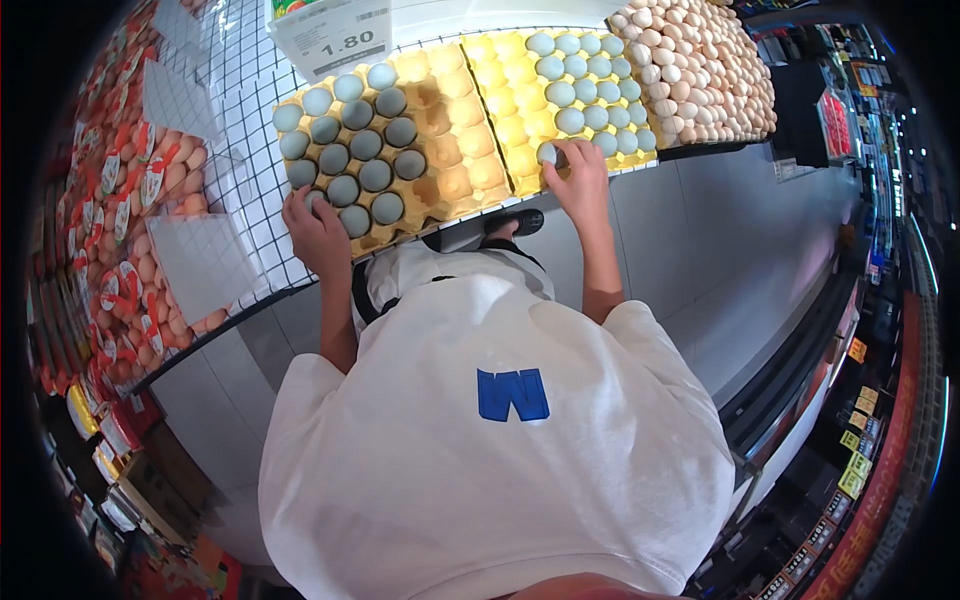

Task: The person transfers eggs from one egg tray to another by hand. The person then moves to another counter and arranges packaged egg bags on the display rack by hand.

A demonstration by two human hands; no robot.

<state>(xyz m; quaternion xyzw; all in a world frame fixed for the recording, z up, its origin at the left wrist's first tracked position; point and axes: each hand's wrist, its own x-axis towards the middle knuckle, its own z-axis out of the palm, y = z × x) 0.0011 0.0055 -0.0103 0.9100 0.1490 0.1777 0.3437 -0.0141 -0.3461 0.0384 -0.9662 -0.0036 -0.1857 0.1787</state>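
Note:
Two yellow egg trays lie side by side on the white gridded surface. The left tray (462, 118) has pale blue-green eggs (366, 144) in its left part and bare cups on its right. In the right tray (510, 98), more blue-green eggs (595, 92) sit in the right part. My left hand (320, 236) is at the left tray's near left corner, its fingers closed around an egg (313, 199) there. My right hand (582, 180) pinches a single egg (547, 153) at the near edge of the right tray. Its fingers partly cover that egg.
A large stack of brown eggs (690, 75) stands at the far right. Packaged brown eggs (130, 290) with red labels fill the left side. A white price sign (335, 40) reading 1.80 stands behind the trays. Tiled floor (690, 220) shows below the table edge.

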